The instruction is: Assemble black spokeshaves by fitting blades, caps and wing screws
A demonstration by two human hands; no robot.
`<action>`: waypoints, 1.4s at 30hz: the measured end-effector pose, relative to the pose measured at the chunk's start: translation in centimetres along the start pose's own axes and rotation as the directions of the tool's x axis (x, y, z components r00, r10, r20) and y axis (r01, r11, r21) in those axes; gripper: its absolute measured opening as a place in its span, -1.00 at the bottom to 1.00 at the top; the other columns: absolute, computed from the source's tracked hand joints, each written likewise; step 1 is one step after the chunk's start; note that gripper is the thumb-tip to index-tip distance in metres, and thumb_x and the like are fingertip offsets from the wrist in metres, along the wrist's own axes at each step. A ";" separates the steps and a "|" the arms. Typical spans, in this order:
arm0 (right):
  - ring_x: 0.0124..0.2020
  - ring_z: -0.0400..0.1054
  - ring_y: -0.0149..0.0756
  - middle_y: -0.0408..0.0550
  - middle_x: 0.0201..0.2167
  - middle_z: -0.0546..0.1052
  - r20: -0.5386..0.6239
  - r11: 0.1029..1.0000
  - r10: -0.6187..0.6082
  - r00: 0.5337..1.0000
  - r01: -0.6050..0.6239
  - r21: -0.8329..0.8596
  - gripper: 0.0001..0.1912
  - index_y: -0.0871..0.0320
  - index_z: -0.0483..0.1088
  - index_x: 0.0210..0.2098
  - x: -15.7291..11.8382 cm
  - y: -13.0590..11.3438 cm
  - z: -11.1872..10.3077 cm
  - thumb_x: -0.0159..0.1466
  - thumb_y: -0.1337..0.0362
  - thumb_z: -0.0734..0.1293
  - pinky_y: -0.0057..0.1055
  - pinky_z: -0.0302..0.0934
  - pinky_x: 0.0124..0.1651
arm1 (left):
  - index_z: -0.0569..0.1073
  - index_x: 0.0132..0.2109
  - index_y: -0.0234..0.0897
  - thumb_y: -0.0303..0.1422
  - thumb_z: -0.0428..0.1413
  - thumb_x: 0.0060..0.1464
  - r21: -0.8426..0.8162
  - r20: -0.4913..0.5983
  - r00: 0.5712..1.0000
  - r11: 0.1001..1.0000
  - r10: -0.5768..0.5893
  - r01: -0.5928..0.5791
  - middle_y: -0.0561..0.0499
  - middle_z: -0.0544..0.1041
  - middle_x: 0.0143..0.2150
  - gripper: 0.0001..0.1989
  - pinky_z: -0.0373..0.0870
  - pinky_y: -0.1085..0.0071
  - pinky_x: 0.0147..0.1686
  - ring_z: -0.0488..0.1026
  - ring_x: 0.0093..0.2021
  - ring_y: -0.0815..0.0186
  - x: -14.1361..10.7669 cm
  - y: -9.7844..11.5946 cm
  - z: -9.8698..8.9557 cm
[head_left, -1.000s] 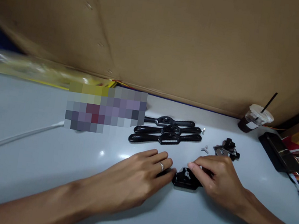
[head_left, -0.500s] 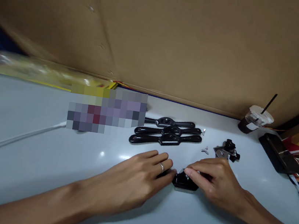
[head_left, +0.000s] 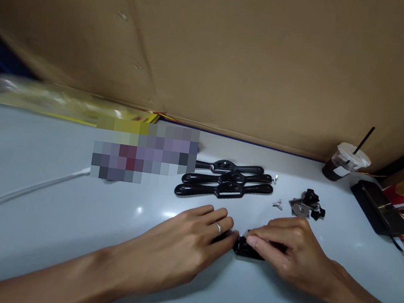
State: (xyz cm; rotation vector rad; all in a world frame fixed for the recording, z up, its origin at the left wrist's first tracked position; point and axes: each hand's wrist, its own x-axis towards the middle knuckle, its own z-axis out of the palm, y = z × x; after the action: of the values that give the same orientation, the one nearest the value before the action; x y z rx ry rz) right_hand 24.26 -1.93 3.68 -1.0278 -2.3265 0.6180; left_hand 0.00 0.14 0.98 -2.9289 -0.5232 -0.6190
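Note:
A black spokeshave [head_left: 244, 248] lies on the table between my hands, its ends hidden under them. My left hand [head_left: 194, 243], with a ring on one finger, is closed round its left handle. Above the tool's middle, my right hand [head_left: 291, 252] pinches thumb and forefinger together over a small part that the fingertips hide. Beyond my hands, three more black spokeshaves [head_left: 202, 190] are laid side by side. Small silvery wing screws [head_left: 277, 204] lie to their right. Near them is a little pile of flat metal blades [head_left: 296, 208] and black star knobs [head_left: 310, 196].
A lidded plastic cup [head_left: 341, 166] with a straw and dark drink stands at the back right. Beside it lies a black case [head_left: 371, 205]. A white cable [head_left: 23, 191] crosses the table's left side, and clear-and-yellow packaging [head_left: 62, 102] lies along the cardboard wall [head_left: 236, 66].
My right thumb and fingertips have shifted slightly left and down over the spokeshave, covering more of its middle. My left hand keeps its hold, and the view has tilted a little.

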 end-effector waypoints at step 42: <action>-0.59 0.16 -0.46 -0.20 -0.62 0.40 -0.033 0.991 0.118 0.992 -0.120 -0.055 -0.51 0.14 0.42 -0.56 -0.2 0.6 -0.5 0.50 0.18 0.22 -0.39 -0.02 -0.43 | 0.45 -0.10 -0.32 -0.66 -0.01 0.21 0.014 0.014 1.000 1.000 0.000 0.000 -0.02 0.46 -0.29 -0.76 0.28 0.30 -0.33 0.35 -0.33 0.21 0.1 0.1 -0.3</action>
State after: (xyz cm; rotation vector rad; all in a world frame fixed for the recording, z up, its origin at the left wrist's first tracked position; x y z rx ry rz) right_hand 25.02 -1.61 3.65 -1.2005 -2.2819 0.5810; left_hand 0.03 0.08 1.28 -2.9226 -0.5265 -0.5928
